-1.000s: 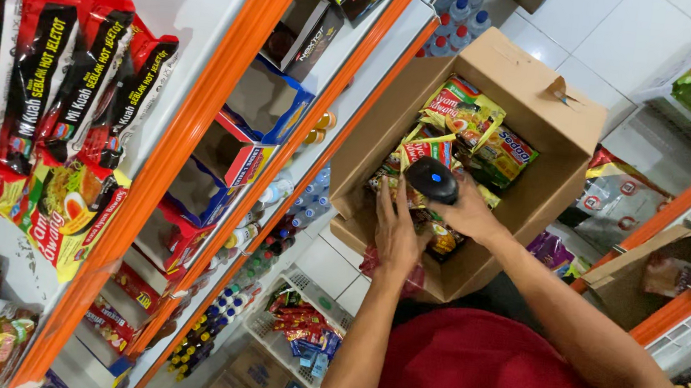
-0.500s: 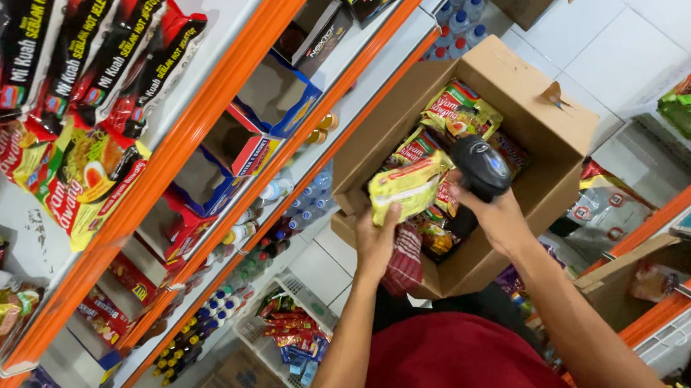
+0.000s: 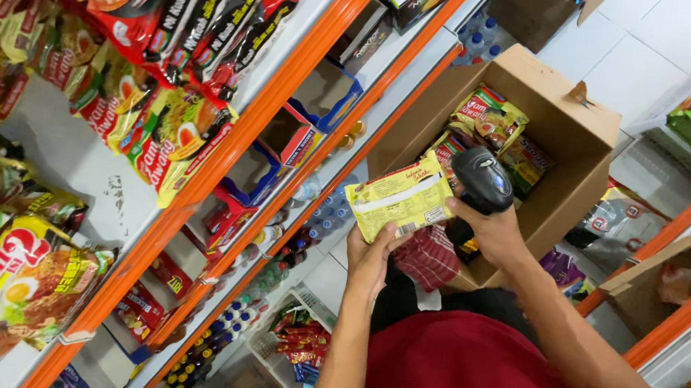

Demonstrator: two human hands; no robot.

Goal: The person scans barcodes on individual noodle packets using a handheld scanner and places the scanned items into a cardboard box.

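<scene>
Two hands are busy in front of my red shirt [image 3: 471, 387]. My left hand [image 3: 368, 261] grips a yellow-green noodle packet [image 3: 401, 198] by its lower edge, fingers curled under it and thumb against the back, so the packet stands up flat and slightly tilted, its printed face turned toward the right. My right hand [image 3: 491, 231] is clenched around the handle of a black handheld scanner [image 3: 484, 179], whose rounded head sits just beside the packet's right end, close enough that the two look to be touching.

Behind both, an open cardboard box [image 3: 569, 140] stands with its flaps up, and more noodle packets [image 3: 490, 124] in green, yellow and red lie loosely inside it. The packet I hold is raised clear of the box, in front of its near left wall. A red checked cloth [image 3: 428, 258] shows just below the packet, between my wrists.

To my left runs a shelf unit with orange rails [image 3: 219, 172]. Its upper shelf carries rows of noodle packs in red and black wrappers [image 3: 201, 16] and yellow ones [image 3: 172, 137]; the lower shelves hold small cartons [image 3: 301, 129] and rows of little bottles [image 3: 317, 217]. A white tiled floor [image 3: 625, 61] lies beyond the box.
</scene>
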